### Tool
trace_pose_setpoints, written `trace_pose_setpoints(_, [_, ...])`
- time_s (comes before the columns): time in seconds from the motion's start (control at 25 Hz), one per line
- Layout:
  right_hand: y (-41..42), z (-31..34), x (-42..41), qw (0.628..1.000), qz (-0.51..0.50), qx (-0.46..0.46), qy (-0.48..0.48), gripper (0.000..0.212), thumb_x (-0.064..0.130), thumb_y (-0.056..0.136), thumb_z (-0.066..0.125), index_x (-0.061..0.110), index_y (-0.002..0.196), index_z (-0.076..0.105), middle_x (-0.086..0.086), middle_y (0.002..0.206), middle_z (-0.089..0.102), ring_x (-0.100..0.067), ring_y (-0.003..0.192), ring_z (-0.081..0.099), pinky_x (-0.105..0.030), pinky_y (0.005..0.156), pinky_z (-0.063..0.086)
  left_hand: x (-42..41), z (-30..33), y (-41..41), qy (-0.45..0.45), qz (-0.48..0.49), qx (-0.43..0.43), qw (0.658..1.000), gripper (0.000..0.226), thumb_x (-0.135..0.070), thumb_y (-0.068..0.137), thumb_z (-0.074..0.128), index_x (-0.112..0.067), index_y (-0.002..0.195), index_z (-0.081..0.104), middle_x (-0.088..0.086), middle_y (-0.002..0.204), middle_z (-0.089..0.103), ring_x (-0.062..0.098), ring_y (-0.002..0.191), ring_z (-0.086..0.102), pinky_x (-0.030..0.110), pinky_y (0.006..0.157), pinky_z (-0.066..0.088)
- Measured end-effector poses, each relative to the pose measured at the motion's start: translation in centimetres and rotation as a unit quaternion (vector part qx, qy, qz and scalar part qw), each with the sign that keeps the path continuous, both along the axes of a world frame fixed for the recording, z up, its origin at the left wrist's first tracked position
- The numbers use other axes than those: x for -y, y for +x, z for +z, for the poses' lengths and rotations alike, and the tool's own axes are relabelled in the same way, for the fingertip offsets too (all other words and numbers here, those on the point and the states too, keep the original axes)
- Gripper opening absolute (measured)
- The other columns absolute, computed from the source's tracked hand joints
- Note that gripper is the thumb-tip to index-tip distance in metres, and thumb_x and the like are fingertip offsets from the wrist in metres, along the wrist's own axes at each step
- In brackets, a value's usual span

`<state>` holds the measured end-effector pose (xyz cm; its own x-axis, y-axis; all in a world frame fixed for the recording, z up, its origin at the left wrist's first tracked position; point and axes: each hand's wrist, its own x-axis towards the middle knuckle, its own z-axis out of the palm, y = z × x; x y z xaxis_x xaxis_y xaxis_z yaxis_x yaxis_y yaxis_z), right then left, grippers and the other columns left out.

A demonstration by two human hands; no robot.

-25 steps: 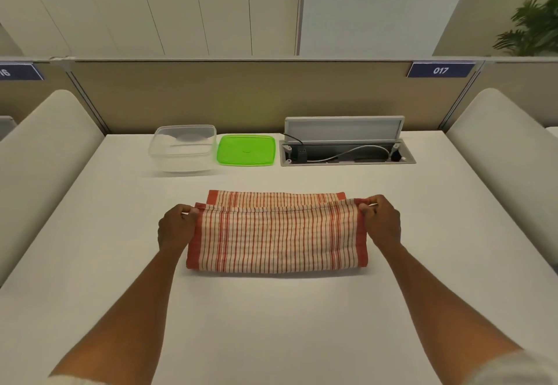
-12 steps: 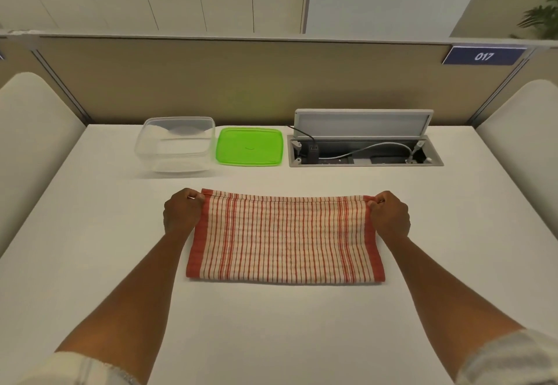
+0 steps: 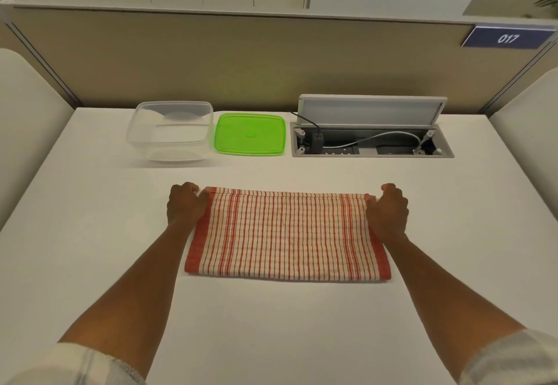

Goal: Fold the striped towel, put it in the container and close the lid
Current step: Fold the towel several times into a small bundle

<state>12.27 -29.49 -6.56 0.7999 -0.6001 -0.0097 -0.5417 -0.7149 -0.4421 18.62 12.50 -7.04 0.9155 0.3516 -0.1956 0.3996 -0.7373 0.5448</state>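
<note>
My left hand (image 3: 186, 203) sits on the far left corner of the striped towel (image 3: 287, 235). The fingers are curled in and seem to pinch that corner, so it stays lined up with the layer under it. The towel lies flat on the white table (image 3: 271, 324), close to me. It looks folded over once, so I think one more fold is needed to make it small enough.

Past the towel, at the back of the table, stands the clear container (image 3: 170, 131). It is open and looks empty, ready to take the towel. The green lid (image 3: 250, 134) lies flat just beside it on the right, easy to grab later.

Next to the lid is an open cable box (image 3: 371, 140) with wires inside. I should keep the towel away from it.

My right hand (image 3: 388, 211) is curled on the far right corner, and seems to pinch it the same way, so the edge stays straight.
</note>
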Motion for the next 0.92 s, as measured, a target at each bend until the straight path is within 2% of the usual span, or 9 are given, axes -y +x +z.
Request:
trace_pose_setpoints(0.12, [-0.5,0.6,-4.4,0.995,0.081,0.042,-0.028,0.035,0.027,0.092,0.058,0.015,0.124,0.049,-0.007,0.126,0.056,-0.026,0.113,0.052,-0.041,0.097,0.043,0.2,0.5,0.4,0.006,-0.015,-0.021,1.000,0.040,-0.041,0.082,0.071,-0.011,0.107,0.069,0.012,0.117,0.065,0.033,0.110,0.062,0.040,0.091,0.047])
trace_pose_setpoints(0.2, [-1.4,1.1,-9.3,0.985,0.153,0.076,0.008,0.034,0.025,0.091,0.060,0.018,0.124,0.052,-0.003,0.126,0.057,-0.021,0.115,0.052,-0.033,0.097,0.039,0.4,0.7,0.4,0.007,-0.027,-0.032,0.999,0.030,-0.036,0.079,0.075,-0.009,0.093,0.073,0.012,0.105,0.071,0.033,0.103,0.064,0.037,0.083,0.047])
trace_pose_setpoints(0.28, [-3.0,1.3,-14.9,0.963,0.252,0.085,0.051,0.032,0.024,0.090,0.064,0.019,0.121,0.056,0.000,0.121,0.060,-0.017,0.111,0.053,-0.027,0.096,0.039,0.6,1.1,0.5,0.011,-0.028,-0.066,0.997,0.028,-0.033,0.077,0.076,-0.009,0.090,0.073,0.012,0.100,0.072,0.034,0.098,0.065,0.037,0.080,0.047])
trace_pose_setpoints(0.4, [-5.8,0.5,-23.3,0.914,0.387,0.035,0.119,0.030,0.032,0.086,0.069,0.022,0.114,0.061,0.004,0.111,0.064,-0.013,0.100,0.057,-0.036,0.091,0.050,0.7,1.4,0.3,0.015,-0.023,-0.104,0.994,0.026,-0.027,0.074,0.077,-0.008,0.089,0.071,0.013,0.097,0.070,0.035,0.096,0.065,0.036,0.077,0.049])
trace_pose_setpoints(0.48, [-7.5,-0.5,-27.8,0.891,0.439,-0.017,0.113,0.042,0.040,0.082,0.071,0.021,0.117,0.057,0.002,0.113,0.064,-0.016,0.098,0.058,-0.039,0.087,0.053,0.3,1.2,0.0,0.022,-0.035,-0.106,0.993,0.022,-0.025,0.074,0.073,-0.006,0.084,0.069,0.013,0.092,0.069,0.034,0.091,0.065,0.034,0.072,0.049])
trace_pose_setpoints(0.6, [-8.8,-1.5,-32.1,0.878,0.473,-0.050,0.048,0.055,0.040,0.078,0.076,0.014,0.121,0.052,-0.006,0.113,0.063,-0.025,0.094,0.060,-0.041,0.081,0.052,-0.7,0.8,-0.4,0.059,-0.071,-0.114,0.989,0.016,-0.022,0.077,0.068,-0.006,0.080,0.066,0.013,0.091,0.069,0.032,0.088,0.064,0.032,0.067,0.045])
trace_pose_setpoints(0.76, [-8.4,-1.7,-32.0,0.878,0.477,-0.016,-0.024,0.039,0.022,0.088,0.068,0.008,0.120,0.053,-0.011,0.108,0.061,-0.029,0.090,0.059,-0.042,0.077,0.053,-0.3,0.7,0.5,0.048,-0.114,-0.099,0.987,0.011,-0.019,0.080,0.056,-0.012,0.072,0.058,0.013,0.091,0.069,0.028,0.076,0.055,0.032,0.067,0.041])
trace_pose_setpoints(0.84, [-8.2,-1.8,-32.1,0.879,0.475,0.001,-0.039,0.030,0.014,0.095,0.057,0.006,0.123,0.052,-0.014,0.108,0.062,-0.030,0.090,0.061,-0.044,0.079,0.054,-0.1,0.7,1.0,0.038,-0.117,-0.088,0.988,0.011,-0.020,0.082,0.052,-0.012,0.079,0.060,0.014,0.096,0.069,0.031,0.083,0.059,0.032,0.069,0.042])
trace_pose_setpoints(0.92, [-8.0,-1.4,-32.1,0.879,0.476,0.002,-0.042,0.030,0.012,0.098,0.051,0.005,0.128,0.051,-0.016,0.109,0.063,-0.032,0.091,0.062,-0.044,0.081,0.054,0.0,0.4,1.2,0.031,-0.110,-0.080,0.990,0.017,-0.021,0.084,0.049,-0.010,0.090,0.060,0.015,0.102,0.067,0.035,0.093,0.061,0.034,0.073,0.043])
